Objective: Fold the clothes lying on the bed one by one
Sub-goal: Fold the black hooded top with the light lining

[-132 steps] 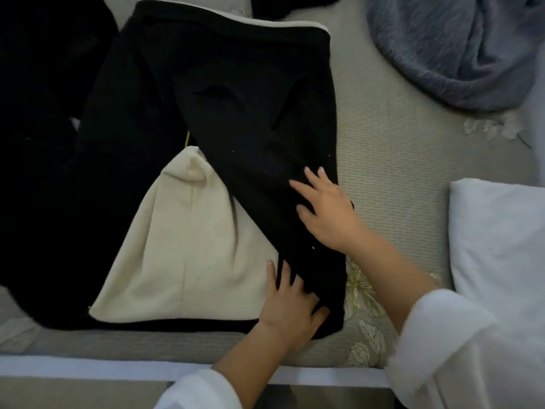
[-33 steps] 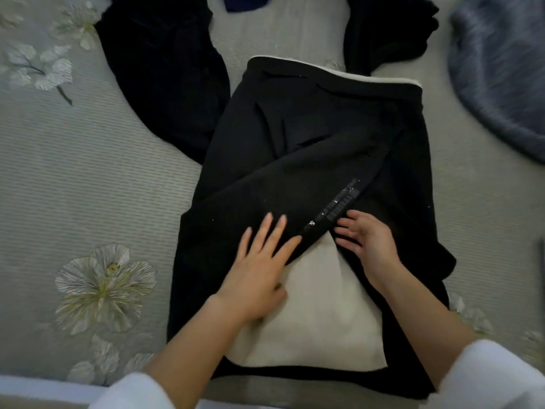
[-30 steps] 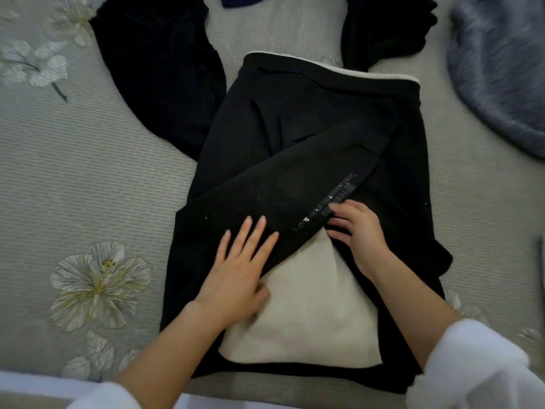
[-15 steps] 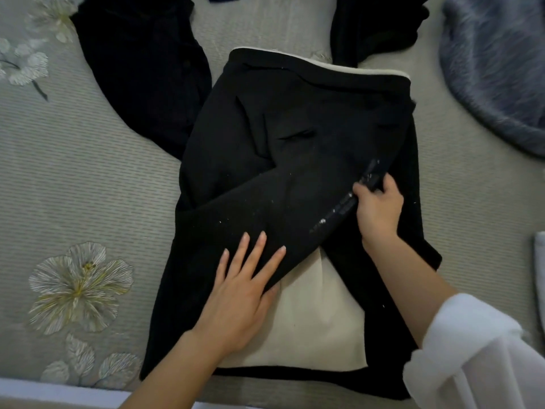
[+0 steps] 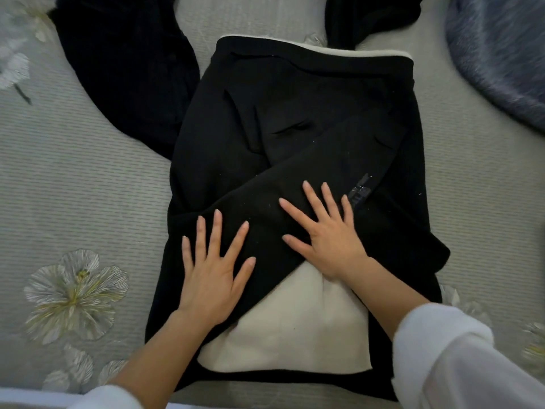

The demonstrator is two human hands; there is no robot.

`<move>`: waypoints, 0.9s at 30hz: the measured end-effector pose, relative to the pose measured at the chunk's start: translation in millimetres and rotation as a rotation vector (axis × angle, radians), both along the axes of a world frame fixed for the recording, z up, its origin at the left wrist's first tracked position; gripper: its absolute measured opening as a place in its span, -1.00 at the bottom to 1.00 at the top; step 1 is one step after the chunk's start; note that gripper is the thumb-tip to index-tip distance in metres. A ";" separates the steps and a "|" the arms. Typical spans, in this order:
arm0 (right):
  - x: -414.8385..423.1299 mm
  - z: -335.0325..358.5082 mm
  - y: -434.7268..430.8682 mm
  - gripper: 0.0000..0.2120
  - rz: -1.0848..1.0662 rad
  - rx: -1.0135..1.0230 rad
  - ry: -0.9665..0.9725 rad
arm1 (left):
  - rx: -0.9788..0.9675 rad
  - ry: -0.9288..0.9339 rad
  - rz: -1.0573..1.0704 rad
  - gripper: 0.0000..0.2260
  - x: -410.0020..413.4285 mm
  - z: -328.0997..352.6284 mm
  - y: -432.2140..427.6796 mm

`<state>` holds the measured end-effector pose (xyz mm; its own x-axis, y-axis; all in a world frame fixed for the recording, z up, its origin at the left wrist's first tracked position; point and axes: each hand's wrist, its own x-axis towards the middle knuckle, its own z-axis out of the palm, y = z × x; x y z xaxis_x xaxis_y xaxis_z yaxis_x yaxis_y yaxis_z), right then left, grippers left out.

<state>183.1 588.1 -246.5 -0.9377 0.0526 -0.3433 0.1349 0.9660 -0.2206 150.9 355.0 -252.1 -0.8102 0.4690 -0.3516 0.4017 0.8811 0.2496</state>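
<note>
A black garment (image 5: 295, 137) with a cream lining lies folded in the middle of the bed, both sleeves crossed over its front. A cream triangle of lining (image 5: 289, 329) shows at the near end. My left hand (image 5: 215, 270) lies flat with spread fingers on the left sleeve. My right hand (image 5: 327, 228) presses flat on the crossed sleeve, just left of a small dark printed label (image 5: 359, 190). Neither hand grips anything.
Another black garment (image 5: 126, 69) lies at the far left, and a second dark piece (image 5: 368, 16) at the top. A grey-blue fuzzy blanket (image 5: 501, 48) fills the far right corner. The grey bedspread (image 5: 73, 178) bears embroidered flowers.
My right hand let go of the sleeve edge near the label and now lies flat on the sleeve. My left hand stays flat on the left sleeve.
</note>
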 end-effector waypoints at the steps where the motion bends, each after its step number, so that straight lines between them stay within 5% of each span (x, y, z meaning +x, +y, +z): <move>1: 2.6 -5.6 3.4 -0.38 -0.018 0.027 -0.015 | -0.008 0.001 -0.004 -0.45 0.3 -4.0 1.2; 12: -1.5 22.0 5.0 -0.34 -0.038 -0.045 -0.148 | -0.016 -0.141 -0.028 -0.42 -6.8 7.2 5.6; 15: 38.1 49.8 -1.0 -0.35 0.020 -0.046 0.042 | 0.106 -0.088 -0.128 -0.40 8.6 25.1 -6.9; 18: 108.4 61.2 -15.9 -0.31 0.112 -0.079 -0.013 | 0.159 -0.076 -0.296 -0.35 41.5 37.2 -27.0; 27: 179.8 28.4 -38.7 0.02 0.186 0.029 -0.240 | -0.134 -0.116 -0.616 -0.05 82.0 21.3 -38.5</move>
